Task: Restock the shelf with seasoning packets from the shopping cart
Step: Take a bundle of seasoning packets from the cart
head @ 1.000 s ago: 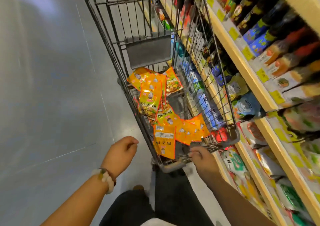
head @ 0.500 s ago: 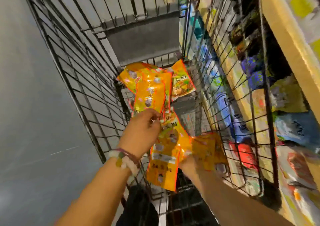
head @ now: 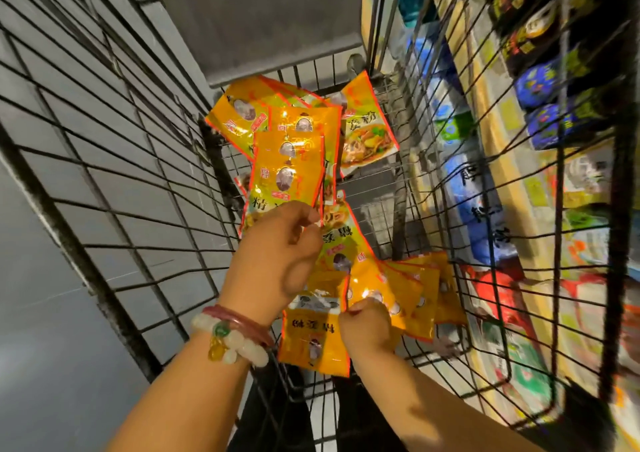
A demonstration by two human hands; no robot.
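— Packets everywhere, orange and yellow, lying loose in the shopping cart [head: 114,160]. Where are the hands?

— Both down inside the basket. The left hand [head: 277,254], wrist ringed with a bead bracelet [head: 230,339], has its fingers curled, the tips pinching the lower edge of an upright seasoning packet [head: 285,171] in the stack at the middle of the cart.

— And the right hand [head: 367,327]?

— Lower, near the basket's near end. Its fingers are curled onto the fan of packets [head: 405,292] lying there, gripping them at their near edge. One more packet [head: 311,340] lies just left of that hand, printed side up.

— Anything past the cart?

— The shelf [head: 502,146] stands close along the right side, seen through the wire, full of blue, green and dark packaged goods, blurred. Another packet with a food picture [head: 367,133] leans at the far right corner of the basket. Grey floor [head: 41,313] on the left.
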